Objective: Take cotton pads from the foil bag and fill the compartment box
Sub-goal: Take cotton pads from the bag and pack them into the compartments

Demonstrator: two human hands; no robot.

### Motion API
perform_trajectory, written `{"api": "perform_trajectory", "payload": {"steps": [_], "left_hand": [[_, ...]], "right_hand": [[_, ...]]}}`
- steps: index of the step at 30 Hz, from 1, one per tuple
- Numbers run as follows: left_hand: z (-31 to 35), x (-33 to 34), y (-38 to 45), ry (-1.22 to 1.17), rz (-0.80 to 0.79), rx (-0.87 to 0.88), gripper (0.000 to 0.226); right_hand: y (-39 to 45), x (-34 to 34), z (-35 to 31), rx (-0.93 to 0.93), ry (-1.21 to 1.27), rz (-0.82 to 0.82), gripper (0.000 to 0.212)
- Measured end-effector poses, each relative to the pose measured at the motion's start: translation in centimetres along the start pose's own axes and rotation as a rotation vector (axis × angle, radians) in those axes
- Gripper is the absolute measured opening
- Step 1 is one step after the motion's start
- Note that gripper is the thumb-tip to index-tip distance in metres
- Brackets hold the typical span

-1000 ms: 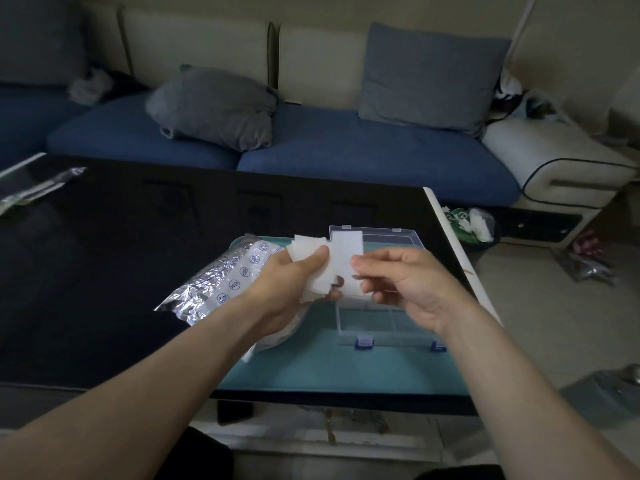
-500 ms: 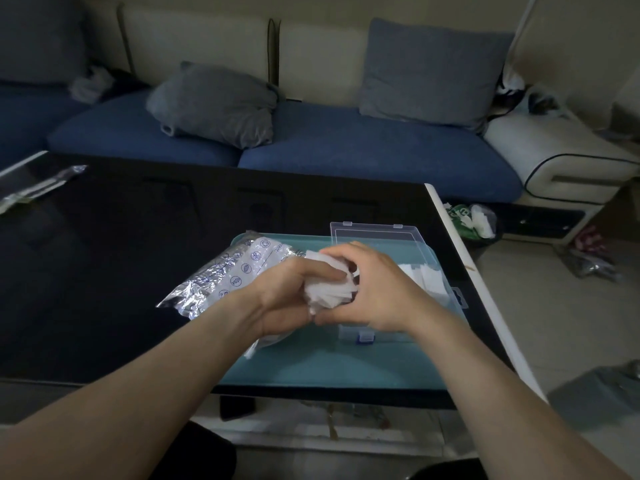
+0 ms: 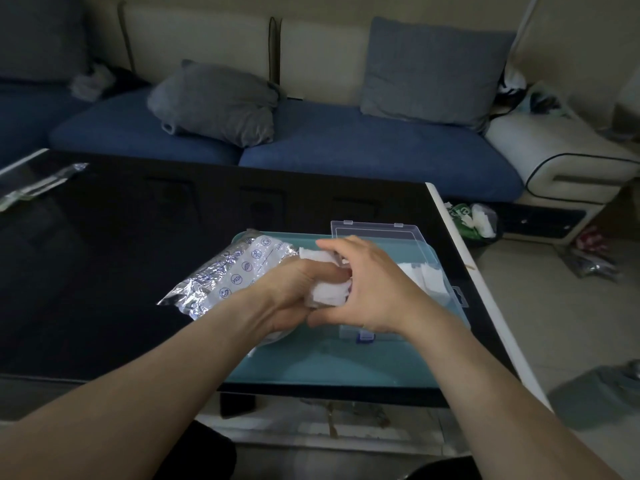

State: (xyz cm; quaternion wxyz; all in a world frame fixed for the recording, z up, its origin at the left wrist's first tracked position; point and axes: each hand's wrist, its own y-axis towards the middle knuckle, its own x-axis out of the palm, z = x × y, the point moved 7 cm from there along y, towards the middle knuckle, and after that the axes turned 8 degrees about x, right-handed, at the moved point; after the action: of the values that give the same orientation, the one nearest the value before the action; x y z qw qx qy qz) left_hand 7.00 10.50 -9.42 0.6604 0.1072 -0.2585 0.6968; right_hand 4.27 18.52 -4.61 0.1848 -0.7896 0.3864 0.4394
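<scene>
- Left hand (image 3: 291, 289): fingers curled, gripping a stack of white square cotton pads (image 3: 327, 292).
- Right hand (image 3: 377, 289): fingers curled, pinching the same stack, above the clear plastic compartment box (image 3: 433, 271).
- Crinkled silver foil bag (image 3: 225, 275): lies left of the box.

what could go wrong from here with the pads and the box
1. The left hand grips a loose wad of cotton pads while the right hand picks at it; pads could slip out onto the teal mat.
2. The right forearm crosses the open compartment box and might nudge it.
</scene>
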Motion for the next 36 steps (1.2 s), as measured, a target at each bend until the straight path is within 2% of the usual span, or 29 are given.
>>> {"api": "perform_trajectory", "payload": {"steps": [2, 5, 6, 9, 11, 13, 16, 19, 26, 29, 33, 34, 36], "left_hand": [[-0.2, -0.8, 0.4, 0.05, 0.079, 0.038, 0.036], [-0.3, -1.0, 0.6, 0.014, 0.096, 0.027, 0.04], [-0.2, -0.9, 0.6, -0.006, 0.079, 0.029, 0.039], [0.1, 0.1, 0.5, -0.078, -0.03, 0.033, 0.039], [0.2, 0.0, 0.5, -0.063, -0.026, 0.064, 0.034], [0.1, -0.4, 0.3, 0.006, 0.018, 0.067, 0.032], [0.0, 0.1, 0.0, 0.032, -0.032, 0.042, 0.041], [0.0, 0.0, 0.0, 0.049, -0.012, 0.046, 0.035], [0.6, -0.7, 0.1, 0.013, 0.031, 0.074, 0.021], [0.7, -0.8, 0.1, 0.023, 0.021, 0.088, 0.025], [0.7, -0.8, 0.1, 0.033, 0.031, 0.098, 0.031], [0.7, -1.0, 0.2, 0.048, 0.052, 0.108, 0.029], [0.8, -1.6, 0.3, 0.131, 0.104, 0.132, 0.025]], "right_hand": [[-0.1, -0.2, 0.3, 0.012, 0.008, -0.002, 0.101], [-0.1, -0.9, 0.3, 0.003, 0.038, 0.046, 0.068], [-0.1, -1.2, 0.4, 0.009, 0.051, 0.069, 0.065], [-0.1, -1.1, 0.5, 0.017, 0.109, 0.046, 0.086], [-0.1, -0.6, 0.4, 0.01, 0.102, 0.001, 0.093], [0.0, -0.4, 0.3, 0.0, 0.071, 0.003, 0.084], [0.1, -0.6, -0.1, -0.011, 0.045, 0.047, 0.076], [0.1, -0.5, -0.4, -0.028, 0.045, 0.046, 0.081], [0.0, -2.1, 1.0, 0.044, 0.116, 0.097, 0.063], [0.0, -2.1, 0.9, 0.051, 0.113, 0.098, 0.07], [0.1, -1.1, 1.3, 0.123, 0.063, -0.028, 0.103], [0.0, -0.9, 1.8, 0.168, 0.088, -0.059, 0.103], [-0.1, -0.9, 3.0, 0.272, 0.233, -0.08, 0.088]]}}
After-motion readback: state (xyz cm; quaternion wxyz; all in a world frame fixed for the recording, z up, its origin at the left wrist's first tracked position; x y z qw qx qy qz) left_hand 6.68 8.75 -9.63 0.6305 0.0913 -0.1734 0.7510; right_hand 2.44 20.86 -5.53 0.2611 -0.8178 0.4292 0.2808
